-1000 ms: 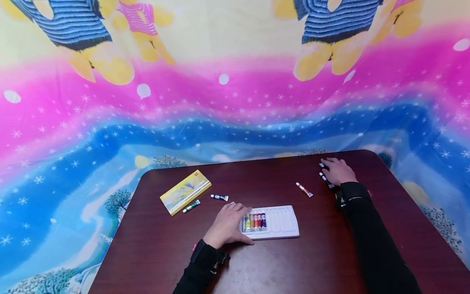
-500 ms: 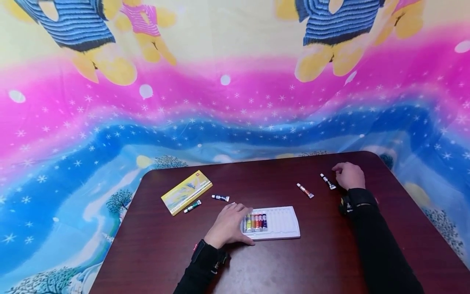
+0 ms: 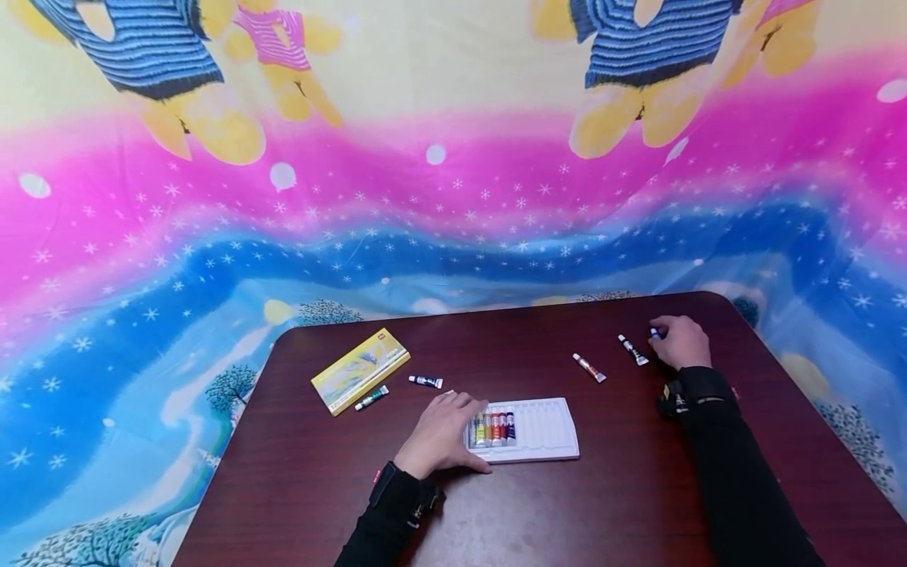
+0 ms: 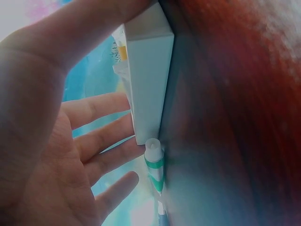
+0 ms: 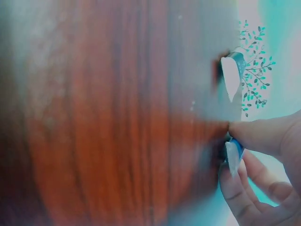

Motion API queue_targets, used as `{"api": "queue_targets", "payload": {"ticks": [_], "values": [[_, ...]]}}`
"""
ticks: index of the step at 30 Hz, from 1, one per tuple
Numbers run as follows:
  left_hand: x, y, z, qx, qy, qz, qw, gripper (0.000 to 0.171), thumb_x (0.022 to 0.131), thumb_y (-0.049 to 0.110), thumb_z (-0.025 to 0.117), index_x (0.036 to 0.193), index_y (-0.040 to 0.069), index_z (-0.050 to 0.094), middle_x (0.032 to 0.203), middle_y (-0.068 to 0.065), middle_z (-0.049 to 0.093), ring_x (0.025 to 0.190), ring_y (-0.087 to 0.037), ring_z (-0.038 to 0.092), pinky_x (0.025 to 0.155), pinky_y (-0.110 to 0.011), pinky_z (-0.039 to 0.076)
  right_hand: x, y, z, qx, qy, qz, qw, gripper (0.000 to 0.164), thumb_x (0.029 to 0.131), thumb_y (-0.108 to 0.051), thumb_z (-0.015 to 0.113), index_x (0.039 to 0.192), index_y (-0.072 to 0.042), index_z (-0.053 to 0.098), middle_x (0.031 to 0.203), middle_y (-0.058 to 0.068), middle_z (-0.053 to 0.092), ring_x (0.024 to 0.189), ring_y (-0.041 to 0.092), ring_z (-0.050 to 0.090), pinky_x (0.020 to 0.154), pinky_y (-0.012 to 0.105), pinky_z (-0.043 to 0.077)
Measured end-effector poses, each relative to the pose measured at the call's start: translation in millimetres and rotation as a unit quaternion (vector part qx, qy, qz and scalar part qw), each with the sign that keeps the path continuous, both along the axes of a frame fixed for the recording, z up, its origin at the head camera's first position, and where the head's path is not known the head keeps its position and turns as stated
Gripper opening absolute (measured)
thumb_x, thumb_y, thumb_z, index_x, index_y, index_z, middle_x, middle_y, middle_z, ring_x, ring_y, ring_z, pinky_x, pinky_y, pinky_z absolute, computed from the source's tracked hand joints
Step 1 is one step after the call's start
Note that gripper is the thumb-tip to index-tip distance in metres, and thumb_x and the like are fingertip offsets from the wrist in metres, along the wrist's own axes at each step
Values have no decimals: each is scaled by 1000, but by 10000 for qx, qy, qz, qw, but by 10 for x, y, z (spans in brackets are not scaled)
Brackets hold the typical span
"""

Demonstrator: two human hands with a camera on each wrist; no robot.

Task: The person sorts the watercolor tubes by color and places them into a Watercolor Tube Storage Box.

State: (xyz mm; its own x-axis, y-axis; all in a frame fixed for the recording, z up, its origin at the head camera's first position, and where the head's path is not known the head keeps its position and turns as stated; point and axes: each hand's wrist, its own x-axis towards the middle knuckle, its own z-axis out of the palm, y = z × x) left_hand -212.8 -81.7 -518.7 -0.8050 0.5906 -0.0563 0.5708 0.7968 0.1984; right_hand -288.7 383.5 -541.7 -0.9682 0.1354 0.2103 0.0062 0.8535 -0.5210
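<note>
Your right grip (image 3: pixel 682 344) pinches the blue tube (image 5: pixel 234 154), well right of the tray (image 3: pixel 546 429) | your left grip (image 3: pixel 441 435), straight-fingered, touches the tray | weak pinching could drop the tube

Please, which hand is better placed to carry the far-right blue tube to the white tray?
Probably the right hand: it pinches that blue tube. The left hand touches the left end of the white tray, away from the tube; bare slots lie on the tray's right side.
</note>
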Motion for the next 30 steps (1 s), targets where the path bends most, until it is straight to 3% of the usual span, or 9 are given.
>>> {"api": "queue_targets", "payload": {"ticks": [6,16,21,26,28,30], "values": [[7,-2,2,17,-7,25,10000,104,65,72,87,150,21,55,139,-1,61,130,-22,52,123,-47,33,14,6,-4,-40,-200,6,9998,33,97,-10,67,125,7,67,99,25,67,84,38,61,69,47,44],[5,-4,-5,-4,-84,65,9999,105,66,72,87,151,21,54,141,-3,60,133,-24,52,121,-48,36,87,-29,44,-149,-557,162,9982,34,98,-14,68,124,8,64,93,21,66,77,31,61,72,48,45],[1,-5,-21,69,-180,65,9998,104,66,71,87,152,22,53,141,-3,60,131,-23,52,119,-48,39,183,-51,31,-324,-391,157,9986,34,98,-16,69,124,6,64,93,19,66,79,31,60,72,44,43],[4,-6,-21,109,-177,38,9998,104,66,70,87,152,21,53,140,-2,60,130,-22,52,119,-47,39,310,-129,53,-875,-119,26,9961,37,102,-20,67,130,3,62,105,24,68,92,37,63,75,42,46],[5,-10,-10,140,-181,45,9997,104,66,69,88,152,21,53,139,-2,60,130,-22,52,119,-47,39,353,-194,101,-1139,-30,-7,9935,40,102,-24,67,132,2,61,108,24,68,91,30,65,74,36,50],[6,-12,4,161,-189,57,9997,104,66,68,88,152,20,53,140,-2,60,131,-22,52,120,-47,38,389,-276,159,-1318,119,7,9912,42,101,-27,70,132,0,62,109,24,70,86,15,67,70,28,52]]}}
